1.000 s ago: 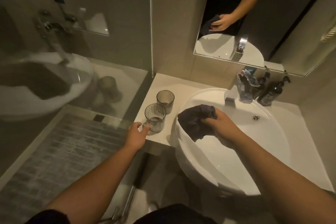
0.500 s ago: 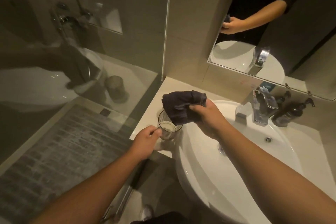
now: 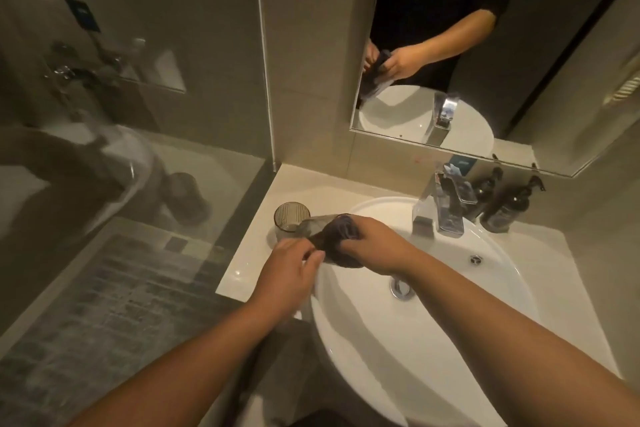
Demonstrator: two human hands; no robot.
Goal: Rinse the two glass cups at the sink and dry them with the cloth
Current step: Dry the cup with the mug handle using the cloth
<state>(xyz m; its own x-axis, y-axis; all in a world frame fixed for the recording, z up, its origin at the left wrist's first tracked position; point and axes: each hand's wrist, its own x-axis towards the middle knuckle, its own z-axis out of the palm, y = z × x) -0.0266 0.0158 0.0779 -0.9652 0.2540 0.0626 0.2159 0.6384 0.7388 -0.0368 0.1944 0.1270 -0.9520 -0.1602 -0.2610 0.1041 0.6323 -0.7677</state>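
- So the big change from half a second back: the near smoky ribbed glass cup (image 3: 313,224) is off the pale stone tabletop (image 3: 249,253) now, tipped on its side over the rim of the white round basin (image 3: 502,274). Before, it stood upright with the cloth only hovering above it.
- The dark grey cloth (image 3: 341,241) is now stuffed into the mouth of that cup, where a moment ago it was just bunched up in the air.
- My left hand (image 3: 289,269) has its fingers curled round the cup's base end, holding it steady.
- My right hand (image 3: 372,244) is gripping the cloth, fingers wrapped tight round the wad and pushing it in.
- I read this as drying having started on cup one, so rinsing for this one looks done.
- The other smoky ribbed glass cup (image 3: 291,217) stands upright on the tabletop just behind, untouched. There's something pale at its bottom, but I can't tell if that's water or only a reflection.
- Held cup: nothing inside but cloth, as far as I can see.
- Basin looks dry-ish and the chrome tap (image 3: 441,208) shows no running water.
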